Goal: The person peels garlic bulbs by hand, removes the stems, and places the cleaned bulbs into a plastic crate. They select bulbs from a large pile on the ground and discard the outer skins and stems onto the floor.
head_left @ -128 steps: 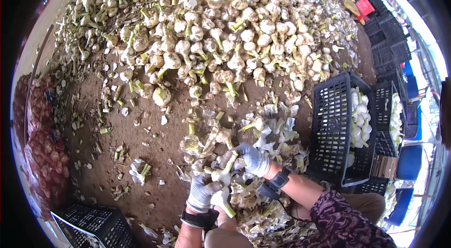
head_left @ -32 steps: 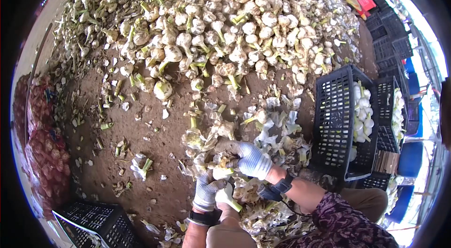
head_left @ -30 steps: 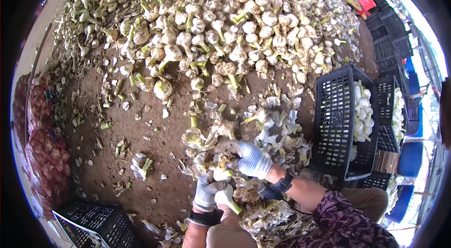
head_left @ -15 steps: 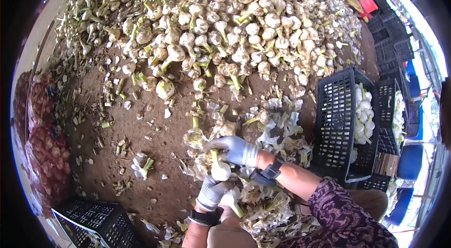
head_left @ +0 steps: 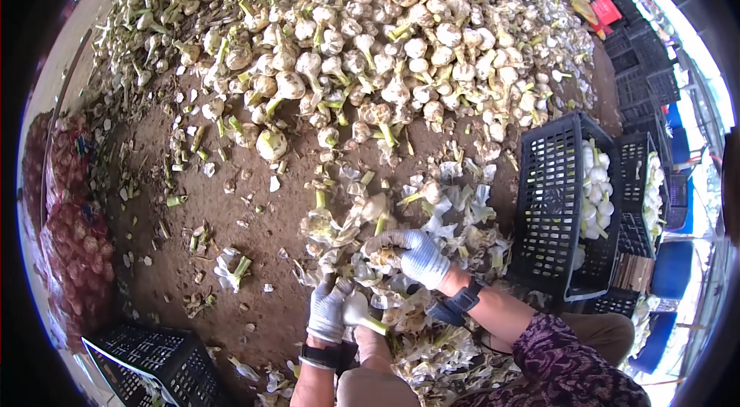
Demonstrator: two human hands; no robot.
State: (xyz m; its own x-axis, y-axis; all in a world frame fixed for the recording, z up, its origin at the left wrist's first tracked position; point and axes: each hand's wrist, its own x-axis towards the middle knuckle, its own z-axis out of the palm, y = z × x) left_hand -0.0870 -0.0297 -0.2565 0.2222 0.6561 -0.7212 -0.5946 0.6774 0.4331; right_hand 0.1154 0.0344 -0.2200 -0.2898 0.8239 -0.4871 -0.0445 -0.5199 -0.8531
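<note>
My left hand [head_left: 327, 311], in a grey glove, is closed on a white peeled garlic bulb [head_left: 357, 308] whose green stem points right. My right hand [head_left: 410, 254], in a blue-grey glove, grips a dirty unpeeled garlic bulb [head_left: 383, 256] with its stem [head_left: 378, 225] sticking up. Both hands work low in the middle, over a heap of peeled garlic skins [head_left: 432, 345]. A huge pile of unpeeled garlic [head_left: 385, 45] covers the ground beyond.
A black plastic crate [head_left: 549, 214] holding cleaned white bulbs stands at the right, with more crates [head_left: 644, 199] behind it. Another black crate [head_left: 146, 364] sits at the lower left. Red mesh sacks [head_left: 69, 253] lie along the left edge. Brown soil [head_left: 231, 253] lies between.
My right hand has drawn back from its reach to the left and now holds a dirty bulb. My left hand has turned its white bulb lower, stem to the right.
</note>
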